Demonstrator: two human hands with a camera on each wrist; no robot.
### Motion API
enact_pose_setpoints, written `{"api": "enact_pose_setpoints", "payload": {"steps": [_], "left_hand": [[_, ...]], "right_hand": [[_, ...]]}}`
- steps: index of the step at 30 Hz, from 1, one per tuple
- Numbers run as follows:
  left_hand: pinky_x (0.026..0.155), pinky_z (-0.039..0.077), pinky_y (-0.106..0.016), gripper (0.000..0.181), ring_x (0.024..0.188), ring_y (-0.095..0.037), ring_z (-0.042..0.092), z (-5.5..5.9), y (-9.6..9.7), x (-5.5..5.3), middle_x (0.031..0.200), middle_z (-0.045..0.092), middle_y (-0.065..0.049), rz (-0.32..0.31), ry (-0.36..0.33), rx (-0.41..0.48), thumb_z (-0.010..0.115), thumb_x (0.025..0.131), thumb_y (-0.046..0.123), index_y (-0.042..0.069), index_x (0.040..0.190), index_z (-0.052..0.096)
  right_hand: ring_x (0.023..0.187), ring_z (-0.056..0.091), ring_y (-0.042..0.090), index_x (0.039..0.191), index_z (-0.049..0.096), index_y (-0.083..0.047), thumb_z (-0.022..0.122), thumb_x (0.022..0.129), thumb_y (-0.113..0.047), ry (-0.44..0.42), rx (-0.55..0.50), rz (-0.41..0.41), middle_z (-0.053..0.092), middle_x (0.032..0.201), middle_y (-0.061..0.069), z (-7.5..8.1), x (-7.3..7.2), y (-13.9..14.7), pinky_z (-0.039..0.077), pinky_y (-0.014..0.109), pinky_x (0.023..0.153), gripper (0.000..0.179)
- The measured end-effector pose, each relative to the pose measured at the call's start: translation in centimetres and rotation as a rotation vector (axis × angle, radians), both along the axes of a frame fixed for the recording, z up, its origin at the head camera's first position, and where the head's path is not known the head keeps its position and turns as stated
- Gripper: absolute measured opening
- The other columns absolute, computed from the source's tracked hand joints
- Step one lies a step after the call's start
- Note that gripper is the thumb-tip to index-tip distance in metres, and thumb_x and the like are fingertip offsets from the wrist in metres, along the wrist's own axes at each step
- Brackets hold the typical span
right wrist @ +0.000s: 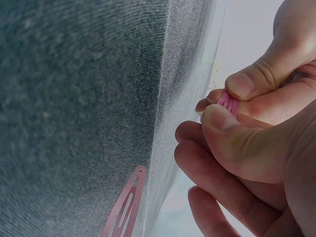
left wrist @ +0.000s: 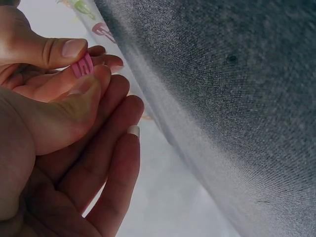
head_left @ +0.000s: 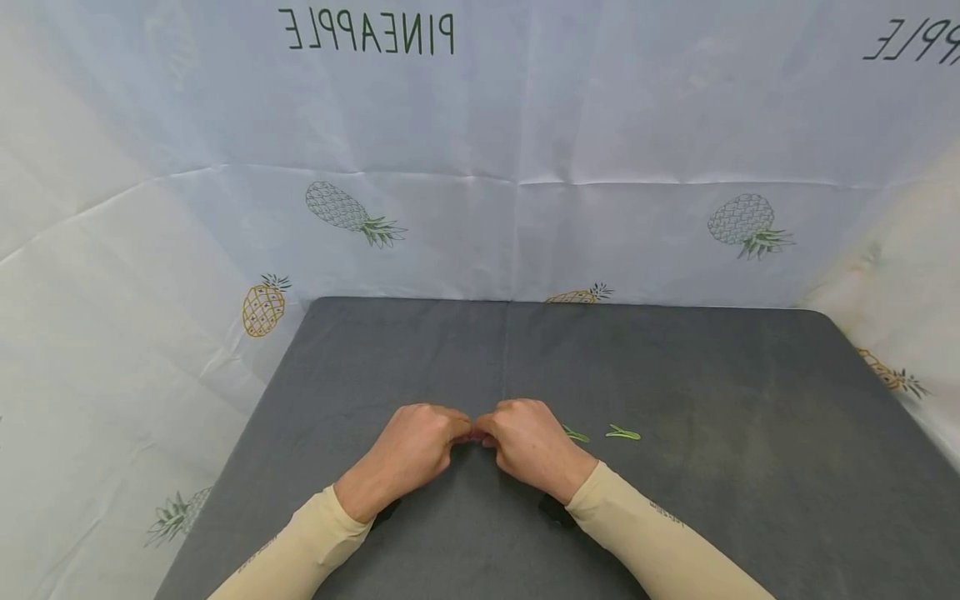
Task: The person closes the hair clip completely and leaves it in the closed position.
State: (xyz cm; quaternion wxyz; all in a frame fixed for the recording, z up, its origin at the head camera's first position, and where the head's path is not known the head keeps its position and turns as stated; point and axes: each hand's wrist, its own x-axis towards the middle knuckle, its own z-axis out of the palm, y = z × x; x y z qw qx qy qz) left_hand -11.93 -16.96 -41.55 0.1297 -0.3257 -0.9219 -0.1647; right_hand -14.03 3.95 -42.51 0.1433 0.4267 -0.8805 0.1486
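Observation:
Between my two hands a small pink snap hair clip [left wrist: 85, 66] is held at both ends, over the middle of the dark grey table. My left hand [head_left: 412, 442] pinches one end with thumb and forefinger; the other fingers are loosely bent. At the other end, the thumb and forefinger of my right hand [head_left: 536, 446] pinch the same clip [right wrist: 228, 102]. Fingertips cover much of it, so only its slotted middle shows. In the right wrist view another pink hair clip [right wrist: 126, 207] lies on the table near my right hand.
Two green hair clips [head_left: 622, 432] lie on the grey tabletop [head_left: 720, 500] just right of my right hand, one partly behind it. White cloth printed with pineapples [head_left: 337, 208] hangs behind the table and on both sides.

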Motion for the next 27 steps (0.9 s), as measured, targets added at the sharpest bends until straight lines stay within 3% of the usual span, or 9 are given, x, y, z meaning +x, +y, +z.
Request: {"api": "enact_pose_setpoints", "payload": {"steps": [8,15,23,27], "left_hand": [[0.056,0.021,-0.018,0.053,0.062,-0.001,0.02,0.04,0.01,0.06,0.067,0.026,0.015,-0.009,0.01,0.008,0.074,0.089,-0.009,0.024,0.063,0.041],[0.056,0.025,-0.017,0.042,0.062,0.0,0.023,-0.04,0.0,0.0,0.066,0.033,0.016,-0.039,0.019,0.011,0.077,0.088,-0.008,0.019,0.063,0.056],[0.056,0.027,-0.017,0.048,0.061,0.0,0.024,-0.18,0.0,-0.06,0.065,0.032,0.015,-0.014,0.013,-0.013,0.08,0.091,-0.001,0.023,0.063,0.049],[0.056,0.032,-0.018,0.043,0.06,0.0,0.028,-0.28,-0.06,-0.14,0.062,0.041,0.014,-0.002,-0.007,-0.02,0.081,0.092,0.003,0.022,0.064,0.056]], "right_hand": [[0.062,0.064,0.01,0.09,0.085,-0.02,0.087,0.083,0.0,0.0,-0.001,0.002,0.072,0.071,-0.004,-0.01,0.06,0.08,0.055,0.026,0.062,0.021],[0.065,0.066,0.01,0.09,0.085,-0.022,0.084,0.084,0.003,0.002,-0.011,0.008,0.074,0.073,-0.005,0.01,0.05,0.21,0.056,0.026,0.062,0.026],[0.065,0.067,0.01,0.087,0.084,-0.02,0.083,0.086,0.003,-0.002,-0.007,-0.007,0.075,0.073,-0.005,-0.18,0.03,0.18,0.057,0.026,0.062,0.023],[0.063,0.065,0.011,0.084,0.081,-0.021,0.086,0.089,-0.004,-0.031,-0.002,-0.025,0.074,0.073,-0.005,-0.3,0.04,0.17,0.055,0.027,0.061,0.017]]}}
